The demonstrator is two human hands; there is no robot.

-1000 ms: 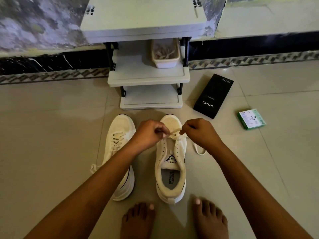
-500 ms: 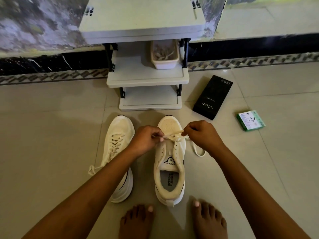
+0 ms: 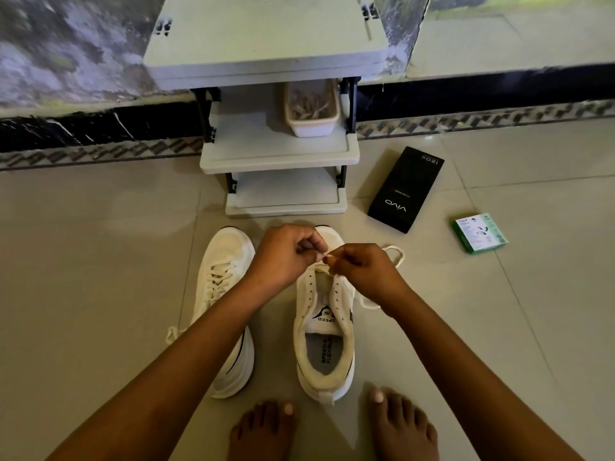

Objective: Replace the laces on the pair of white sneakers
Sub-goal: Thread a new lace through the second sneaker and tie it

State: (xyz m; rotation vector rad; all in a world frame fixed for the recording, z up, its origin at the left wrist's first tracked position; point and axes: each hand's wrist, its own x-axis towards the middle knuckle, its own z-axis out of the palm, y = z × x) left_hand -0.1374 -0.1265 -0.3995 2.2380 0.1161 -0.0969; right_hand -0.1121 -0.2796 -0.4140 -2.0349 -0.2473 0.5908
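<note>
Tiled floor (image 3: 100, 261), grey shelf unit (image 3: 279, 154) against wall. Laced sneaker (image 3: 226, 294) left; beside it sneaker (image 3: 324, 331), insole marked "SPEED & FLEXIBLE". Left hand (image 3: 286, 257) and right hand (image 3: 361, 272) pinching lace (image 3: 394, 256) over toe eyelets. Black "vivo" box (image 3: 406, 189), "120W"; green box (image 3: 479, 232), print unreadable.

I see two white sneakers standing side by side on the tiled floor, toes pointing away from me. The left sneaker (image 3: 229, 294) is fully laced, a lace end trailing at its outer side. The right sneaker (image 3: 324, 314) shows bare eyelets along its throat; its white lace (image 3: 394, 257) crosses only near the toe and loops loosely onto the floor beside it.
</note>
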